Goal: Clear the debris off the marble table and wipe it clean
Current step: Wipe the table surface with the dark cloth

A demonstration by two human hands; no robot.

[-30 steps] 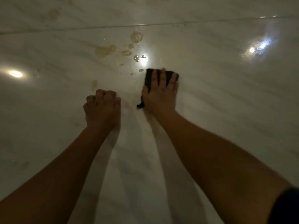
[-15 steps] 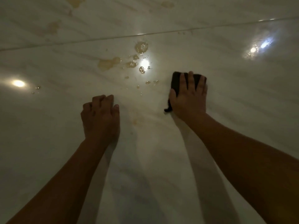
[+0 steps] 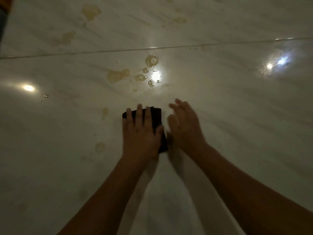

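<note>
A small dark cloth [image 3: 157, 116] lies flat on the white marble table [image 3: 240, 119] near the middle of the view. My left hand [image 3: 140, 134] presses down on it with fingers spread over its top. Just right of the cloth, my right hand [image 3: 184, 128] is blurred, with fingers apart and nothing in it. Beyond the hands are yellowish wet spill patches [image 3: 118, 75], a larger blob [image 3: 152, 61] and several small drops. Two faint stains [image 3: 100, 147] sit left of my left hand.
A seam line [image 3: 101, 52] crosses the marble, with more yellowish stains [image 3: 90, 11] on the slab beyond it. Bright lamp reflections [image 3: 28, 88] glare off the wet surface. The table's edge and something dark and orange [image 3: 5, 12] show at the top left corner.
The cloth was under my right hand; now my left hand is on it and my right hand has come off to its right. The view has shifted back, showing more far table.
</note>
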